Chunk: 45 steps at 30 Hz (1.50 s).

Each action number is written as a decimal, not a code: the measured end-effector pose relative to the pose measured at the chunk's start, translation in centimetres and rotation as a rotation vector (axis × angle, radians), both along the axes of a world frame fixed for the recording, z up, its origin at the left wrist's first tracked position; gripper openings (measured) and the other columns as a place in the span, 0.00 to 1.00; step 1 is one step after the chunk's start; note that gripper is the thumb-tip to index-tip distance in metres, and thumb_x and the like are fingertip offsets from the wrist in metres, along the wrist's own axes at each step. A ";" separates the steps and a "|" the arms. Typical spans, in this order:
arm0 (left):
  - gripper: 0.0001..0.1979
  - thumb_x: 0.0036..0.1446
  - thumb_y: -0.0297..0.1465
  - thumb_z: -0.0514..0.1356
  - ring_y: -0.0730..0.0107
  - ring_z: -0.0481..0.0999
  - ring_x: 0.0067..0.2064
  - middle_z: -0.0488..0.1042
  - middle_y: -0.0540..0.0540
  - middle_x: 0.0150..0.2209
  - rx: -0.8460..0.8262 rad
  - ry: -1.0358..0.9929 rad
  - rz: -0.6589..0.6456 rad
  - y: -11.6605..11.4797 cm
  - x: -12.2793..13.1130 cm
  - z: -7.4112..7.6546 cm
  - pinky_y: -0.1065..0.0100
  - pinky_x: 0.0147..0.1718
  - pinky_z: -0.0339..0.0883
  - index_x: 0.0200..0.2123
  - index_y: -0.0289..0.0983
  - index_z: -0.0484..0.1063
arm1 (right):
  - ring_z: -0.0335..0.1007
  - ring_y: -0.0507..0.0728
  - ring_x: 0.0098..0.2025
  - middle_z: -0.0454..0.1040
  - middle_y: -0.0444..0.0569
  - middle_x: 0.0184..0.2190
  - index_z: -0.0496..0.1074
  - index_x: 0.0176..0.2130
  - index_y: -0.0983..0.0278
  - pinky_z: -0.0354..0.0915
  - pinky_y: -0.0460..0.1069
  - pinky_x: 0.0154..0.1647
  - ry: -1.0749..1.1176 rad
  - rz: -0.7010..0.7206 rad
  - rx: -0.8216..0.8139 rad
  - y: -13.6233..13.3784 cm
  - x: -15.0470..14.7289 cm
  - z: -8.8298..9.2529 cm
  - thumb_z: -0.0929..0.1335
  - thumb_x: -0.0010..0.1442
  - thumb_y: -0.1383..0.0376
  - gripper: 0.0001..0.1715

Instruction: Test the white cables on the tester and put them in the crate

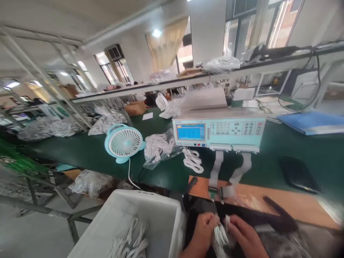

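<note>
Near the bottom of the head view, a bundled white cable (220,238) hangs between my two hands. My left hand (203,229) is closed, its thumb and fingers pinching the cable near the top of the bundle. My right hand (243,231) pinches a white end piece of the same cable, just right of the bundle. Directly beyond my hands, two grey ribbon cables (217,168) run down from the test instrument (233,127) to connectors on an orange-brown board (252,195). One coiled white cable (192,161) lies on the table below the instrument.
A white plastic bin (176,215) with several bundled cables stands at my left. On the green table (88,154) are a light-blue fan (125,141), a bag of white cables (159,147), a dark phone-like slab (298,173) and a blue folder (314,122). A shelf (129,91) runs above.
</note>
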<state>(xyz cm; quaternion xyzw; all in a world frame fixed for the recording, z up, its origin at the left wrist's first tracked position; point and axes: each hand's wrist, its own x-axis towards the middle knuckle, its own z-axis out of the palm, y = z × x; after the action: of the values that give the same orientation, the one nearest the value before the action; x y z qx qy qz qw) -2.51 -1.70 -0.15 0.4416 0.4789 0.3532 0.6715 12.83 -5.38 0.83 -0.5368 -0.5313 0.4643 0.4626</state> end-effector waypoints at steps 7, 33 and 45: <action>0.19 0.53 0.44 0.58 0.75 0.54 0.27 0.57 0.54 0.22 0.129 0.031 -0.004 0.1 0.9 -0.1 0.72 0.27 0.52 0.22 0.35 0.62 | 0.53 0.51 0.21 0.59 0.39 0.18 0.64 0.23 0.62 0.54 0.45 0.21 0.136 -0.186 -0.092 2.3 -1.2 -1.1 0.70 0.50 0.46 0.24; 0.17 0.54 0.41 0.56 0.75 0.57 0.23 0.60 0.53 0.18 0.117 0.121 -0.035 2.0 0.1 1.1 0.72 0.24 0.52 0.19 0.36 0.63 | 0.49 0.49 0.18 0.59 0.39 0.15 0.67 0.20 0.64 0.49 0.46 0.20 0.437 -0.424 -0.331 3.5 -2.8 -0.1 0.76 0.38 0.49 0.25; 0.17 0.54 0.38 0.56 0.75 0.57 0.22 0.59 0.53 0.17 0.159 0.146 0.047 2.7 0.0 1.1 0.72 0.23 0.51 0.17 0.36 0.62 | 0.54 0.51 0.21 0.63 0.41 0.16 0.68 0.19 0.64 0.54 0.47 0.24 0.305 -0.378 -0.277 3.6 -2.3 0.9 0.76 0.38 0.47 0.25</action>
<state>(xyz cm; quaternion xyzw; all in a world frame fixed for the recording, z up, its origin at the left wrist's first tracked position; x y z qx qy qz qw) -2.51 0.95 0.96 0.5067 0.5073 0.3723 0.5893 10.50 -1.82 1.68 -0.6083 -0.2774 0.5133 0.5380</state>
